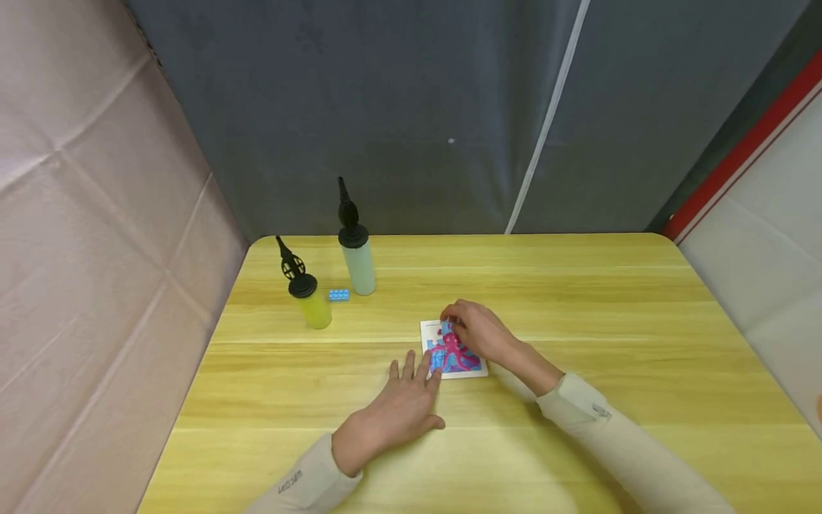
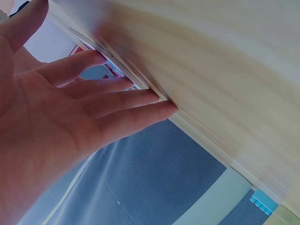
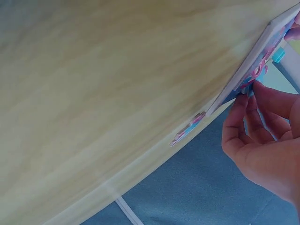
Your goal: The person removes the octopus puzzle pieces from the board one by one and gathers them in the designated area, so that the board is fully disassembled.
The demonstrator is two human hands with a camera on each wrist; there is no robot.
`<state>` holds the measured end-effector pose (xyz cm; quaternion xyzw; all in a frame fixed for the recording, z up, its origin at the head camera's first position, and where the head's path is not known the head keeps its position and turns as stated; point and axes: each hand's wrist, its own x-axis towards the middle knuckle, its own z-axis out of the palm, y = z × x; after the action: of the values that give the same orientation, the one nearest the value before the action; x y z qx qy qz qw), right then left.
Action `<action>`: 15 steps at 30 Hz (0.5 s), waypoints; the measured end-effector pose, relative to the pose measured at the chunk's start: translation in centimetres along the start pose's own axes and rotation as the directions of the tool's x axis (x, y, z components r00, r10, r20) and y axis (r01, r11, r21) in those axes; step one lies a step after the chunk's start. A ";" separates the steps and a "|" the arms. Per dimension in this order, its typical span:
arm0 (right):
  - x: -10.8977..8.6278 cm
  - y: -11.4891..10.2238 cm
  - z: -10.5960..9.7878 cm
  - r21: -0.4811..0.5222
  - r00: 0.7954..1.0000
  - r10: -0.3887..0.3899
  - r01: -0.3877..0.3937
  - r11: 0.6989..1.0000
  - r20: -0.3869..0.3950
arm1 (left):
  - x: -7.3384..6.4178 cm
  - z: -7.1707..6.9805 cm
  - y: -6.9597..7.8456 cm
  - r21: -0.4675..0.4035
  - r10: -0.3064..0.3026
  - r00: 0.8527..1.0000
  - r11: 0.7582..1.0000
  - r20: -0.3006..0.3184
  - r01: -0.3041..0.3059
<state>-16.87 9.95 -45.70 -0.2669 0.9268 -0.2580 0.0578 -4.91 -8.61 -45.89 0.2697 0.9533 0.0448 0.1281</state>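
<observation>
A small jigsaw puzzle board (image 1: 425,335) with a white border and a pink octopus on blue lies flat on the table. My left hand (image 1: 399,410) rests palm down at its lower left, the straight fingertips touching the board's edge and the table. At the board's top, my right hand (image 1: 480,330) pinches a blue puzzle piece (image 1: 447,328) between thumb and fingers, tilted up from the picture; those fingers partly cover it. In the right wrist view a loose pink-and-blue piece (image 3: 188,128) lies on the table beyond the board; the right hand hides it in the head view.
Left of the hands stand a yellow bottle (image 1: 315,311) and a pale green bottle (image 1: 360,270), both with black pointed tops. Between them sits a blue toy brick (image 1: 339,295). A grey curtain (image 1: 385,121) hangs behind the wooden table (image 1: 610,307).
</observation>
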 end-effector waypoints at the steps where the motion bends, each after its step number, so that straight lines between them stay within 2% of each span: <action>1: 0.0 0.0 0.0 0.001 1.000 0.002 -0.002 1.000 -0.003 | 0.0 0.0 0.0 0.002 0.001 1.000 1.000 0.000 -0.001; 15: 0.0 -0.1 0.1 -0.055 0.999 -0.019 0.017 0.998 -0.037 | 0.0 0.0 -0.1 0.005 0.006 1.000 1.000 0.002 -0.006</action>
<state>-16.77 9.85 -45.73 -0.2719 0.9320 -0.2378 0.0309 -4.97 -8.65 -45.91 0.2729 0.9525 0.0426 0.1284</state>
